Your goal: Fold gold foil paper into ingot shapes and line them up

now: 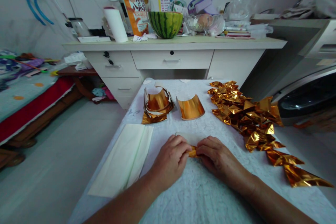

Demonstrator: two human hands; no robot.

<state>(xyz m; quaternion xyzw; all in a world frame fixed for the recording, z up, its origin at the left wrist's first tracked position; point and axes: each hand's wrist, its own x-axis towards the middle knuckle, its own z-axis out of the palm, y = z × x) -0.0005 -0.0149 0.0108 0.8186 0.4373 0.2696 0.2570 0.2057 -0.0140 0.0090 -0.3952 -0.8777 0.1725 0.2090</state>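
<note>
My left hand (174, 157) and my right hand (214, 154) meet over the middle of the cloth-covered table. Between their closed fingers shows a small strip of gold foil paper (193, 152), pinched at both ends. A pale sheet (187, 135) lies partly hidden just behind my fingers. Beyond them rests a single curled gold foil sheet (191, 107). To its left sits a stack of curled gold foil sheets (157, 103). A pile of folded gold foil pieces (236, 106) runs down the right side. Left of my left hand lie pale paper sheets (123, 161).
A white desk (173, 45) stands beyond the table, holding a watermelon half (166, 24), an orange snack bag (135, 7), a white paper roll (115, 24) and plastic bags. At right is a washing machine (309, 73); at left, a bed with a red edge (36, 103).
</note>
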